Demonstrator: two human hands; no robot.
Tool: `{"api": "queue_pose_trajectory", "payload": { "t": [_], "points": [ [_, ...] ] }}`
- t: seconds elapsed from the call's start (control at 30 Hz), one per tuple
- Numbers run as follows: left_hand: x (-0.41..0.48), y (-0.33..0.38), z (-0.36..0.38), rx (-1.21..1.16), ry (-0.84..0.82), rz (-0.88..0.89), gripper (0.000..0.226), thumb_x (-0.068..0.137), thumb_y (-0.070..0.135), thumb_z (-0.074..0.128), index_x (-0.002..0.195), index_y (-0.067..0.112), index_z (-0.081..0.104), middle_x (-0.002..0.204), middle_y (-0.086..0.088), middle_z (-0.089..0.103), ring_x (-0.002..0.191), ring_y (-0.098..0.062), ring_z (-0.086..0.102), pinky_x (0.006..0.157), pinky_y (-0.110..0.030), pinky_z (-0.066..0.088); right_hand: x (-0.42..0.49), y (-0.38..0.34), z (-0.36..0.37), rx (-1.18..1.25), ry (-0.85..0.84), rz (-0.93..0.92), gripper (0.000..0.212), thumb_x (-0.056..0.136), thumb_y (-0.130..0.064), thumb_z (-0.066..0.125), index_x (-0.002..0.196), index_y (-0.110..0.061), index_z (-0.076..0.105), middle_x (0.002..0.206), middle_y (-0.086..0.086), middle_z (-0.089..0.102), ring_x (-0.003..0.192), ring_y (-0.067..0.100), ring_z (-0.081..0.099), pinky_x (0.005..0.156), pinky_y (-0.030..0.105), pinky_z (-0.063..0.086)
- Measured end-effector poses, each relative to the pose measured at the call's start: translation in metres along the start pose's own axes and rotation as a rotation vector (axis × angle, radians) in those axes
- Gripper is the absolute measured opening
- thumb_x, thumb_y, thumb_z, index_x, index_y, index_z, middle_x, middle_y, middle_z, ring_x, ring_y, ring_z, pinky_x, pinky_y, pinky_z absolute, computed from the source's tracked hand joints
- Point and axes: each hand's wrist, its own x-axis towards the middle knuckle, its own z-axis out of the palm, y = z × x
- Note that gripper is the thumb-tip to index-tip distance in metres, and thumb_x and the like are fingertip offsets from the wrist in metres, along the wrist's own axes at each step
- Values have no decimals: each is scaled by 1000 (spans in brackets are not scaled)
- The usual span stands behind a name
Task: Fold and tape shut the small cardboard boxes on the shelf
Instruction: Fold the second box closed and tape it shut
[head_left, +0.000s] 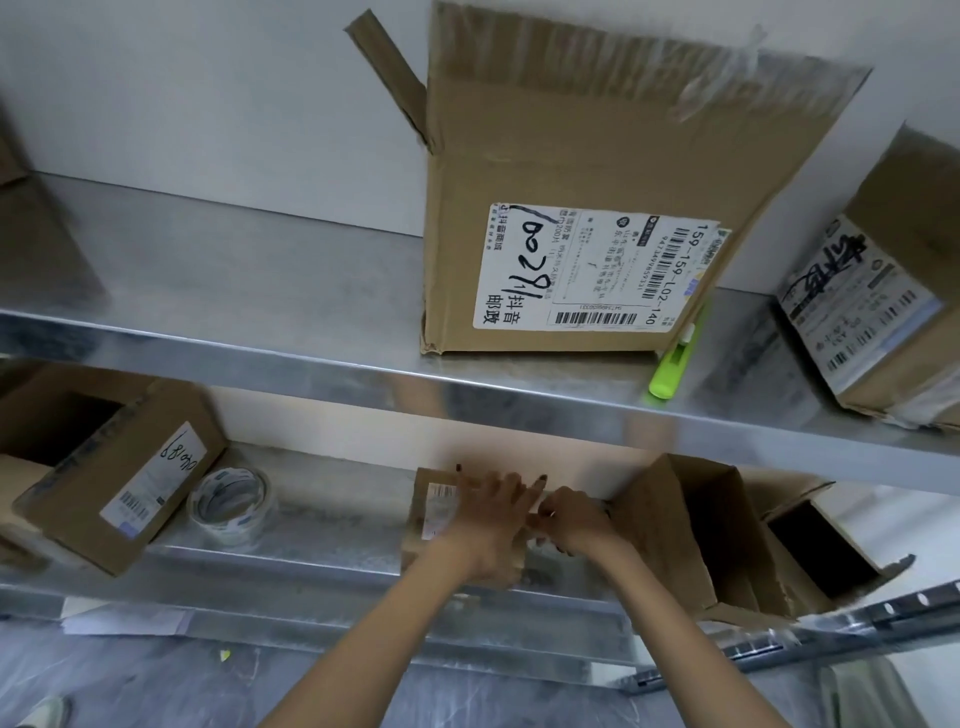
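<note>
Presses left hand (493, 525), fingers straight, on small brown cardboard box (434, 512) on lower metal shelf (337, 525); curls right hand (576, 519) at its edge, perhaps pinching tape, grip unclear. Leaves neighbouring open brown cardboard carton (670, 525) unsealed.

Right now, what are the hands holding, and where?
The left hand lies flat on top of the small box, pressing it. The right hand curls at its right end; whether it pinches anything cannot be told.
</note>
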Motion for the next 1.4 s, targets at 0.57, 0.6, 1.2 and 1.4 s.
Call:
{"api": "queue_pose_trajectory", "payload": {
  "t": [0.57, 0.6, 1.2, 1.4],
  "points": [
    [-49, -39, -5, -822, 483, 54, 79, 56, 44, 85, 120, 18, 46, 127, 11, 37, 117, 3, 42, 94, -9, 39, -50, -23, -88, -187, 351, -217, 42, 83, -53, 63, 58, -29, 39, 62, -15, 48, 65, 0, 47, 61, 17, 32],
    [-51, -43, -4, -833, 471, 40, 80, 55, 46, 84, 120, 20, 46, 128, 16, 36, 119, 2, 42, 95, -11, 40, -47, -22, -86, -208, 338, -225, 44, 83, -52, 63, 57, -28, 39, 60, -14, 45, 63, 1, 45, 57, 16, 29],
    [-29, -3, -26, -67, 210, -74, 107, 66, 58, 67, 147, 35, 0, 148, -3, 13, 141, -28, 9, 113, -61, 8, -8, -7, -26, 27, 126, -106, 40, 84, -49, 62, 53, -23, 60, 55, -6, 62, 51, 5, 52, 59, 30, 42],
    [-26, -12, -31, -415, 341, 9, 97, 60, 61, 70, 142, 48, 18, 121, 6, 21, 117, -15, 28, 101, -37, 41, -49, -1, -61, 437, 234, -173, 36, 94, -30, 55, 63, -12, 57, 58, -3, 56, 56, 6, 50, 58, 21, 38]
  ]
}}
